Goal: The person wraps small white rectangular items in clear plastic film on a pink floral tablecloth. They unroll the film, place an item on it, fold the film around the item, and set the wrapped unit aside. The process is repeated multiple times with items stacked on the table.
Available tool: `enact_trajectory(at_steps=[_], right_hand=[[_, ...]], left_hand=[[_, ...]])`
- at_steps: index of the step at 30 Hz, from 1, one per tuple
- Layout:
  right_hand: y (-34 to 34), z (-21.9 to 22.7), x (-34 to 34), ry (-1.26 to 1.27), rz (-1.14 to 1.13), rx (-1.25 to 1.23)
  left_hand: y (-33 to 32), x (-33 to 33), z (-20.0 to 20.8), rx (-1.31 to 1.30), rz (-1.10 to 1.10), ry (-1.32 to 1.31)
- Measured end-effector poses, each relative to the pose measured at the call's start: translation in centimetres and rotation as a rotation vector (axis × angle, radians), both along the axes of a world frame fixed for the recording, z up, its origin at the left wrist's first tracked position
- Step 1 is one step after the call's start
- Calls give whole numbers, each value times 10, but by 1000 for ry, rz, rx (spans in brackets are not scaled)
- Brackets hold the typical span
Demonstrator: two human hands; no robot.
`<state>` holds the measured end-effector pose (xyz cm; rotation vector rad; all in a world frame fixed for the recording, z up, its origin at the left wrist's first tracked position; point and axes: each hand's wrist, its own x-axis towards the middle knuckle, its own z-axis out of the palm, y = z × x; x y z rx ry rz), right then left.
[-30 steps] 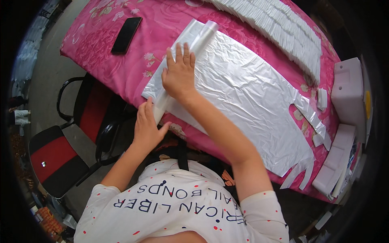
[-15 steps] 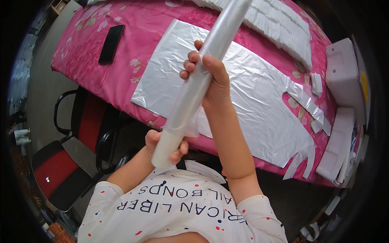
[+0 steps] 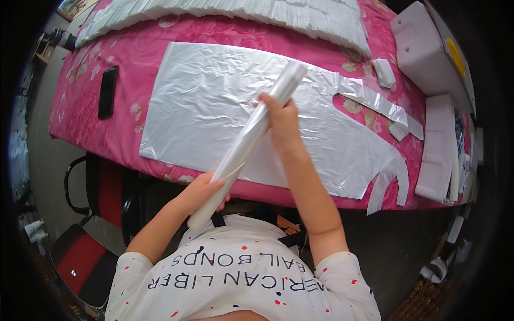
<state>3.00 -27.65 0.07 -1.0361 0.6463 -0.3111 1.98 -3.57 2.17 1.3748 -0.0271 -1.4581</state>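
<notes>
A long whitish roll of plastic film (image 3: 242, 147) lies slantwise in both my hands, its far end pointing up to the right over the table. My left hand (image 3: 203, 193) is closed round the near part, close to my shirt. Farther along, my right hand (image 3: 282, 120) grips it with fingers wrapped around the tube. Beneath the roll, a thin silvery-white plastic apron (image 3: 182, 101) is spread out, wrinkled, with its neck opening and strips (image 3: 386, 182) at the right end. Part of the apron is hidden by the roll and my right arm.
A pink flowered cloth (image 3: 128, 53) covers the table. White folded stacks (image 3: 241, 13) line the far side. At left lies a black phone (image 3: 108, 92); at right stand white foam boxes (image 3: 428, 51) and a small white packet (image 3: 384, 73). A red-and-black chair (image 3: 80, 257) is at lower left.
The roll has come down lower and its far end now shows above the apron. Both hands keep their hold. The view has shifted, showing more of the far stacks.
</notes>
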Motion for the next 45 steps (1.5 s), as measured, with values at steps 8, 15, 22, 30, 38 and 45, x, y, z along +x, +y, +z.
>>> enact_trajectory(at_steps=[8,15,22,30,38,45], right_hand=[[-139,1,-19,186,38,-327],[-118,15,-18,289,562,-341],[-107,20,-12,254,820,-304],[-117,10,-11,277,544,-677],[-257,-14,-44,524,30,-1361],[-251,-13,-40,398,27,-1252]], left_hand=[[40,-18,-22,-137,-45,345],[43,-14,-27,-156,-56,359],[44,-11,-30,-154,-85,351],[46,-7,-24,-141,-174,239],[106,12,-22,23,-436,377],[81,21,-2,-44,-674,103]])
